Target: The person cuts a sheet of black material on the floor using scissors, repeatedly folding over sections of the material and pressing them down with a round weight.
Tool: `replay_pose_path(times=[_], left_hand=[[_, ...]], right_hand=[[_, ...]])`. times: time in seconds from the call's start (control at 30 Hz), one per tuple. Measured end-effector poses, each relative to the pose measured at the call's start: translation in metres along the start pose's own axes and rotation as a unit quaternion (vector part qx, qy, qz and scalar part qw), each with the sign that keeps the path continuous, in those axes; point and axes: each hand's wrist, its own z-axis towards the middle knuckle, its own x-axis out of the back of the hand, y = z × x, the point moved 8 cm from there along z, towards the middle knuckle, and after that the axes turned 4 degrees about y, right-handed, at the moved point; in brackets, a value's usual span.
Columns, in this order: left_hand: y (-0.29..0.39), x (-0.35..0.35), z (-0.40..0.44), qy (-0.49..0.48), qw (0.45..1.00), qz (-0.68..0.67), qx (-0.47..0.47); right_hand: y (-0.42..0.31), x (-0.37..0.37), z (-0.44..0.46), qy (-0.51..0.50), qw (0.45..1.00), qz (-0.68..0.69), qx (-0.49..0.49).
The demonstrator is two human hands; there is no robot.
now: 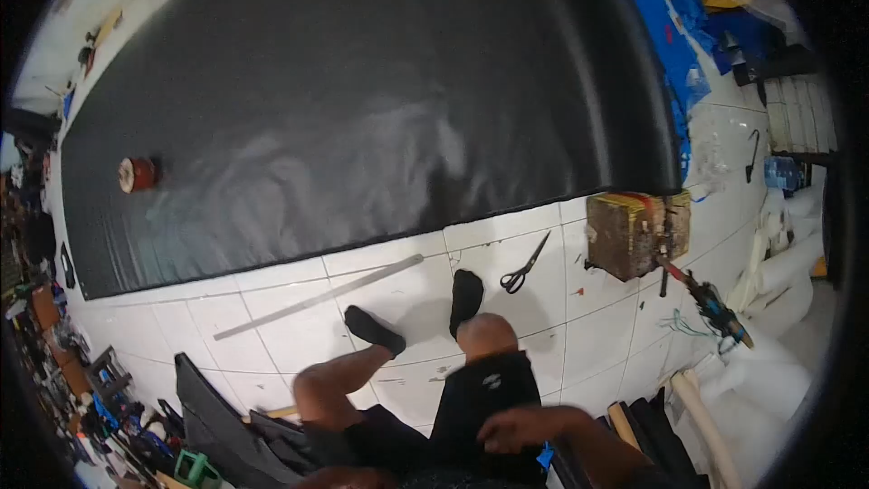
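My right hand (518,428) hovers by my right thigh over the black shorts (489,389), its fingers curled in, with no object visible in them. My left hand (342,478) shows only in part at the bottom edge; its fingers are cut off. Ahead of my feet lies a large black sheet of smooth, leather-like material (362,100). A red-brown spool (137,175) rests on its left part. On the white tiles are a long metal ruler (317,297), to the left, and black-handled scissors (525,267), to the right. Neither hand touches these.
A worn block (625,235) stands at the sheet's near right corner, with a dark tool (711,303) beside it. Blue sheeting (656,27) lies along the right edge. White rolls (769,344) are at right. A folded dark piece (226,417) and clutter (100,417) lie at left.
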Motion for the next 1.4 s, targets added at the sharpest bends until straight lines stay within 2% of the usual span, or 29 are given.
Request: replay_pose_path(times=[0.03,0.07,0.1,0.13,0.17,0.2,0.23,0.27,0.3,0.33,0.4,0.47,0.5,0.57,0.6,0.63,0.7,0.73,0.8,0.83,0.9,0.93,0.97,1.03,1.1,1.17,1.3,1.37,1.4], left_hand=[[-0.001,0.018,0.027,-0.039,0.999,0.012,0.002],[0.003,0.044,0.058,-0.069,0.997,0.034,-0.005],[0.01,0.077,0.094,-0.08,0.995,0.063,-0.018],[0.025,0.127,0.134,-0.035,0.992,0.112,-0.038],[0.044,0.202,0.17,0.1,0.975,0.193,-0.055],[0.073,0.283,0.187,0.289,0.918,0.263,-0.061],[0.08,0.369,0.2,0.529,0.803,0.274,-0.013],[0.164,0.398,0.172,0.556,0.761,0.296,-0.158],[0.186,0.435,0.183,0.641,0.631,0.387,-0.202],[0.198,0.46,0.197,0.644,0.626,0.389,-0.207],[0.224,0.482,0.212,0.686,0.528,0.449,-0.221],[0.232,0.479,0.222,0.728,0.424,0.487,-0.229],[0.227,0.478,0.228,0.735,0.423,0.48,-0.225],[0.226,0.49,0.234,0.719,0.458,0.464,-0.242],[0.225,0.494,0.234,0.719,0.452,0.469,-0.243],[0.226,0.496,0.237,0.712,0.453,0.479,-0.241],[0.224,0.494,0.244,0.711,0.452,0.483,-0.239],[0.225,0.492,0.243,0.717,0.442,0.481,-0.242],[0.228,0.493,0.241,0.726,0.43,0.479,-0.241],[0.228,0.492,0.239,0.732,0.434,0.459,-0.256],[0.229,0.491,0.239,0.734,0.436,0.442,-0.275],[0.227,0.492,0.238,0.744,0.432,0.425,-0.282],[0.225,0.491,0.238,0.752,0.43,0.408,-0.289],[0.223,0.493,0.238,0.75,0.441,0.393,-0.297],[0.226,0.493,0.237,0.753,0.449,0.372,-0.306],[0.227,0.493,0.234,0.75,0.468,0.358,-0.302],[0.223,0.493,0.232,0.758,0.445,0.368,-0.304],[0.227,0.489,0.232,0.752,0.457,0.348,-0.323],[0.229,0.487,0.23,0.738,0.49,0.353,-0.301]], right_hand=[[-0.022,0.054,0.005,0.082,0.978,0.025,0.19],[-0.047,0.115,0.0,0.153,0.925,0.0,0.348],[-0.035,0.187,0.006,0.258,0.856,0.219,0.391],[-0.037,0.241,0.005,0.336,0.782,0.261,0.456],[-0.026,0.286,0.019,0.411,0.754,0.301,0.416],[-0.001,0.329,0.041,0.532,0.753,0.214,0.322],[0.035,0.371,0.08,0.534,0.751,0.215,0.324],[0.08,0.412,0.105,0.669,0.708,0.009,0.227],[0.101,0.432,0.119,0.757,0.612,-0.196,0.119],[0.106,0.441,0.132,0.761,0.606,-0.196,0.122],[0.143,0.446,0.154,0.797,0.599,-0.017,0.079],[0.156,0.449,0.166,0.813,0.575,0.022,0.088],[0.166,0.448,0.164,0.826,0.551,0.064,0.098],[0.211,0.47,0.186,0.821,0.552,0.102,0.105],[0.23,0.478,0.198,0.813,0.556,0.142,0.104],[0.214,0.472,0.19,0.813,0.554,0.142,0.108],[0.194,0.461,0.175,0.811,0.575,0.102,-0.033],[0.205,0.467,0.179,0.813,0.573,0.098,-0.028],[0.214,0.479,0.216,0.648,0.637,0.285,0.305],[0.205,0.47,0.212,0.645,0.64,0.285,0.304],[0.127,0.419,0.218,0.388,0.677,0.439,0.446],[0.112,0.415,0.217,0.534,0.715,0.247,0.378],[0.101,0.407,0.217,0.646,0.708,0.042,0.281],[0.118,0.417,0.266,0.666,0.683,0.017,0.297],[0.11,0.419,0.262,0.685,0.658,-0.017,0.312],[0.079,0.39,0.269,0.423,0.877,0.139,0.178],[0.042,0.368,0.263,0.415,0.87,0.14,0.225],[0.04,0.375,0.263,0.454,0.843,0.127,0.26],[0.033,0.381,0.267,0.426,0.848,0.092,0.302]])
